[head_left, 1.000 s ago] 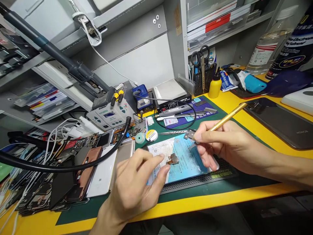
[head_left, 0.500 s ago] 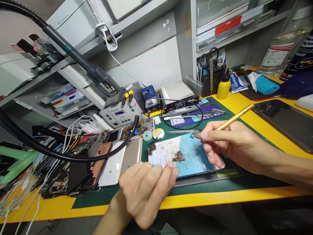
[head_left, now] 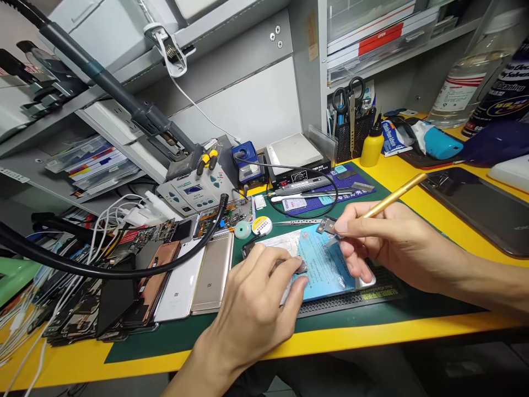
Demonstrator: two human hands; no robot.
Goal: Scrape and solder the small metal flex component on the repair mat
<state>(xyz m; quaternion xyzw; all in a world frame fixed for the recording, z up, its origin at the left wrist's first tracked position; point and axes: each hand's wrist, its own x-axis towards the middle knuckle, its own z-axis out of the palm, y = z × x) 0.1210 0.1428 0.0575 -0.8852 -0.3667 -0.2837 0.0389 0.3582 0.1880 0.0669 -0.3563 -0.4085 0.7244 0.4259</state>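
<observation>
My right hand (head_left: 397, 248) is at the right of the frame, its fingers pressed together and pinching a gold pen-shaped tool (head_left: 392, 196). Its fingertips sit just beside a small metal phone part (head_left: 327, 225) on a pale blue printed sheet (head_left: 326, 270). My left hand (head_left: 252, 309), at lower centre, curves down over the sheet's left side. A small flex-cable part (head_left: 303, 268) barely shows at those fingertips, and I cannot tell whether it is gripped. The sheet lies on a black rubber mat (head_left: 351, 303), above a green work mat (head_left: 157, 342) on the yellow surface (head_left: 405, 187). Fine tweezers (head_left: 289, 223) and a solder wick spool (head_left: 262, 225) lie just beyond the sheet, and a gold Mi phone (head_left: 211, 273) lies to its left.
</observation>
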